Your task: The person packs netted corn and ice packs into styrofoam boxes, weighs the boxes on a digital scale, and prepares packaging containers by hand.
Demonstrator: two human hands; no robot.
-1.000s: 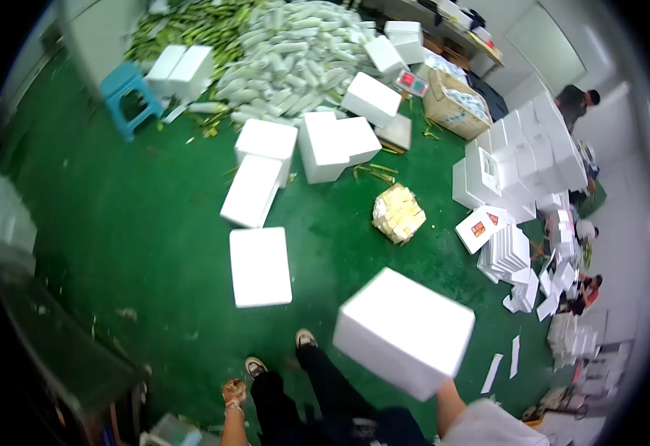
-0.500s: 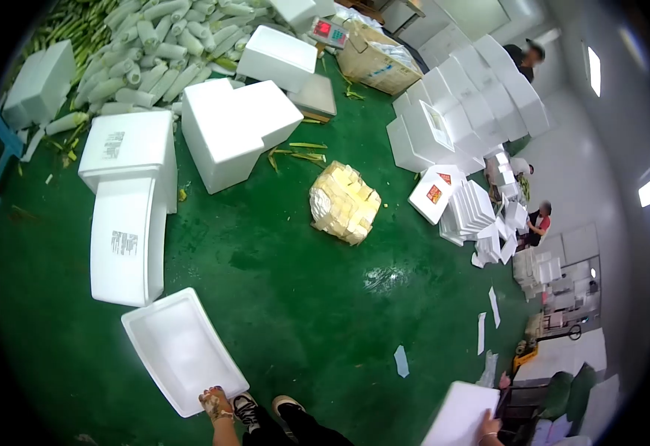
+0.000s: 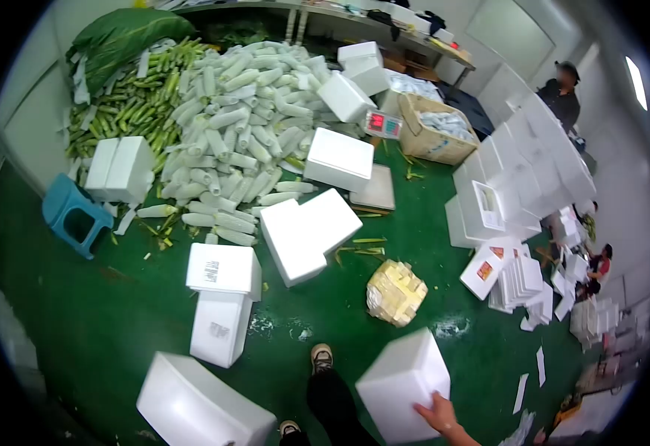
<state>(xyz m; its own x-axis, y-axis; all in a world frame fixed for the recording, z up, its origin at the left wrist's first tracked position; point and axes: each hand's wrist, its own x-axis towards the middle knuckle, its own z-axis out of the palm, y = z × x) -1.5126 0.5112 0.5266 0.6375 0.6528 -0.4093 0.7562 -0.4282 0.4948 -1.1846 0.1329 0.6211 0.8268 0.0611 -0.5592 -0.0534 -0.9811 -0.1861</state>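
Note:
My right hand (image 3: 438,415) grips the near side of a white foam box (image 3: 403,379), which hangs tilted beside my right leg. Its fingers press against the outer wall. At the bottom left, a second white foam box (image 3: 191,405) is tilted with its opening toward me. My left hand is not visible; that box's lower edge runs close to the bottom of the view. Just beyond it, two more foam boxes stand one against the other, an upper one (image 3: 221,267) and a lower one (image 3: 217,327), both with printed labels.
A lump of yellow taped foam (image 3: 397,292) lies on the green floor ahead. Behind are a heap of net-sleeved vegetables (image 3: 228,119), a blue stool (image 3: 76,215) and a scale (image 3: 373,189). Stacked foam boxes (image 3: 518,163) and lids (image 3: 518,282) stand right, near a person (image 3: 561,97).
My view has swung left and up. The right-hand foam box has come in from the lower right to beside my legs. My left hand has dropped out of sight, and the left box appears lower.

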